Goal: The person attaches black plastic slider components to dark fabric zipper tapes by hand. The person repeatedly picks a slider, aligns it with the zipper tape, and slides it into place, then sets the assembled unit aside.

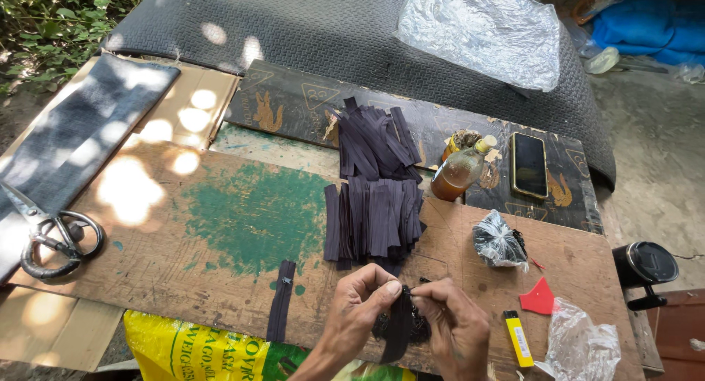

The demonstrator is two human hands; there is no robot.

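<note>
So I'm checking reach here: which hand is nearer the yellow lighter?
Right hand: the yellow lighter lies just to its right. The left hand sits farther left, beyond the zipper strip.

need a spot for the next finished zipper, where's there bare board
The widest bare patch is the green-stained board between the scissors and the zipper stack, above the lone zipper. A smaller gap lies between the stack and the foil bag. It is crowded around both hands, left hand and right hand, and by the lighter.

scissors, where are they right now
In the head view the scissors lie at the far left edge, on the grey cloth beside the wooden board.
</note>
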